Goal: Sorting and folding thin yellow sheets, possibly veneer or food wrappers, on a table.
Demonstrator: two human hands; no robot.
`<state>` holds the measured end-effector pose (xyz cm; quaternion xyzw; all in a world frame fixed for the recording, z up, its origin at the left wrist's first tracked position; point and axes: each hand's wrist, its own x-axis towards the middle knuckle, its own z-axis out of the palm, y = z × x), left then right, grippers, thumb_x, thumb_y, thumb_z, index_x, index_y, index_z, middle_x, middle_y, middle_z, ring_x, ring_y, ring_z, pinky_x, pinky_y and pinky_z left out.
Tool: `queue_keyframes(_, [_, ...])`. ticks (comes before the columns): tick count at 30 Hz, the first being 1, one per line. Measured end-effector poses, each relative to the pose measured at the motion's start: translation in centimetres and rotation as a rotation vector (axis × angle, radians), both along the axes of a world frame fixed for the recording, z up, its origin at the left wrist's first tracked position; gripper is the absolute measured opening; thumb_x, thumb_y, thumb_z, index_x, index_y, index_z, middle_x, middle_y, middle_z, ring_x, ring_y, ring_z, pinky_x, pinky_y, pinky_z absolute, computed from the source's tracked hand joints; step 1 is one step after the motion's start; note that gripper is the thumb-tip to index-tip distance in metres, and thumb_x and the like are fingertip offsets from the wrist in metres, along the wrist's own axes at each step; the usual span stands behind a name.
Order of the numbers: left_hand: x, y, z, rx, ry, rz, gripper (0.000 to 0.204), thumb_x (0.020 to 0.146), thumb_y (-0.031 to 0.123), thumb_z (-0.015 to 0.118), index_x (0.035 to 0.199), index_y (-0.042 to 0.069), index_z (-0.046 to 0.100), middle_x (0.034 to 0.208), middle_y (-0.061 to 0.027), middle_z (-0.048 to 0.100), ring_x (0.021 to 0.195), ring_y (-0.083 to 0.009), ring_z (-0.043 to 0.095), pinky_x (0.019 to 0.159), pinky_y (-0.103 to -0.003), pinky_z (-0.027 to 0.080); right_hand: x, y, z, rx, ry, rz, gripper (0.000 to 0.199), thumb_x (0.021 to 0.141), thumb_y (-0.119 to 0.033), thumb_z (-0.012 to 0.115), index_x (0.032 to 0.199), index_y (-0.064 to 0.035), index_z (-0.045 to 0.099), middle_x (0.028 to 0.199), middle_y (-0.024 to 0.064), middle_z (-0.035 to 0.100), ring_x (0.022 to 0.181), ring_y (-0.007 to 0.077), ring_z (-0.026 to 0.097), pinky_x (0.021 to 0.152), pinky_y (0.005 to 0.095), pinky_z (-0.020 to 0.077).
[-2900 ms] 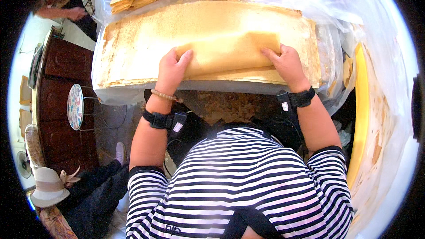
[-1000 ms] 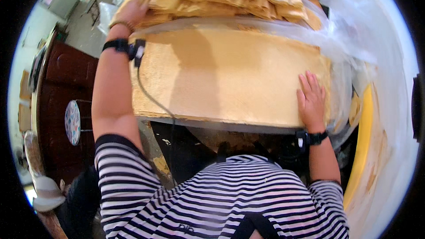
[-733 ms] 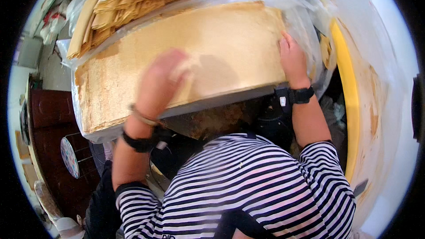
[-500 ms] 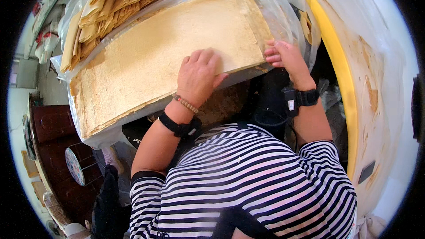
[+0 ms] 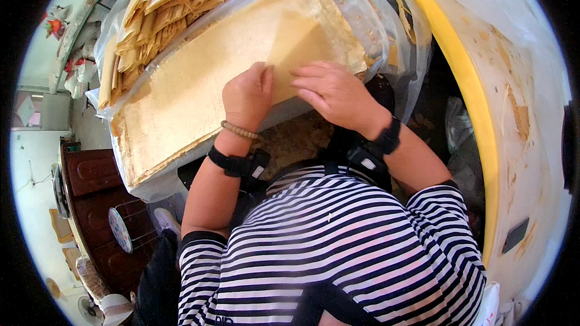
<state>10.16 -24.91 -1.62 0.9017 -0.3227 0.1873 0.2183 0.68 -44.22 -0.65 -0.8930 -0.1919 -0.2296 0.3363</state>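
Observation:
A broad stack of thin, pale yellow sheets [image 5: 181, 96] lies in front of me; they look like bean curd skin. The top sheet's right part is raised or folded, showing a darker triangular patch [image 5: 299, 39]. My left hand [image 5: 246, 93] is closed at the near edge, its fingers curled on the thin sheet; the exact pinch is partly hidden. To its right, my right hand [image 5: 335, 93] reaches left over the sheet, fingers stretched and somewhat blurred, thumb apart. Both wrists wear black bands, and a beaded bracelet [image 5: 240, 130] circles the left one.
Behind the stack is a pile of folded yellow sheets [image 5: 175, 9]. Clear plastic [image 5: 356, 0] spreads under and around the stack. A yellow padded edge [image 5: 465, 78] runs along the right, beside a pale plastic-covered surface [image 5: 507, 84]. A round stool [image 5: 121, 229] stands at left.
My right hand has moved left from the stack's right corner toward my left hand. My left hand's fingers have curled in, and the sheet's right part has changed shape.

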Motion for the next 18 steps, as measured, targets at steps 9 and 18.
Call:
queue_keyframes(9, [3.9,5.7,3.0,-0.560,-0.072,0.210,0.028,0.093,0.017,0.066,0.072,0.003,0.054,0.059,-0.0109,0.047,0.054,-0.0159,0.043,0.051,-0.035,0.040,3.4,2.5,-0.3,-0.461,0.208,-0.171,0.027,0.086,-0.026,0.067,0.107,-0.0107,0.064,0.114,0.0089,0.060,0.101,0.0323,0.057,0.086,0.0411,0.0498])
queue_keyframes(18, [6.5,13.6,8.1,-0.976,0.147,0.280,0.026,0.098,0.019,0.056,0.106,-0.001,0.070,0.092,-0.0084,0.072,0.078,-0.0134,0.065,0.070,-0.028,0.053,4.2,4.4,-0.2,-0.478,0.149,-0.202,0.027,0.084,-0.024,0.068,0.103,-0.0055,0.066,0.102,0.0103,0.064,0.100,0.0289,0.060,0.085,0.0425,0.0513])
